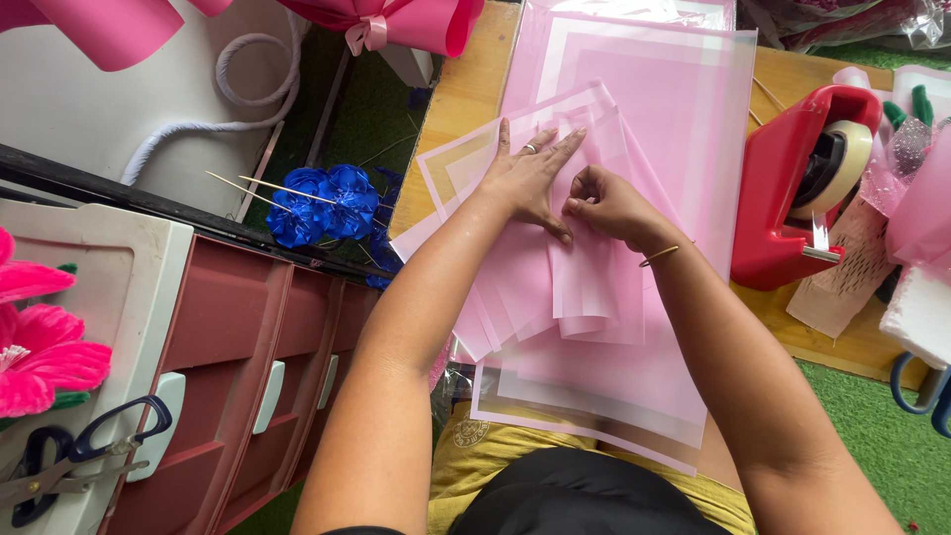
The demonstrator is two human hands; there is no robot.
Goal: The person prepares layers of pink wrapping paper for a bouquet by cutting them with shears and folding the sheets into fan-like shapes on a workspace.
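Flat on the pink wrapping sheets, left hand presses open while right hand pinches a fold.

**Glossy film on bare wood**

The pink wrapping sheets looked like thin, smooth plastic film, translucent with a soft sheen and paler borders. The table under them was matt, unfinished-looking wood. The red tape dispenser was glossy hard plastic (its cutter edge looked like metal). The drawer unit showed dull, smooth plastic. The blue flowers seemed fuzzy, and the green mat rough like artificial turf.
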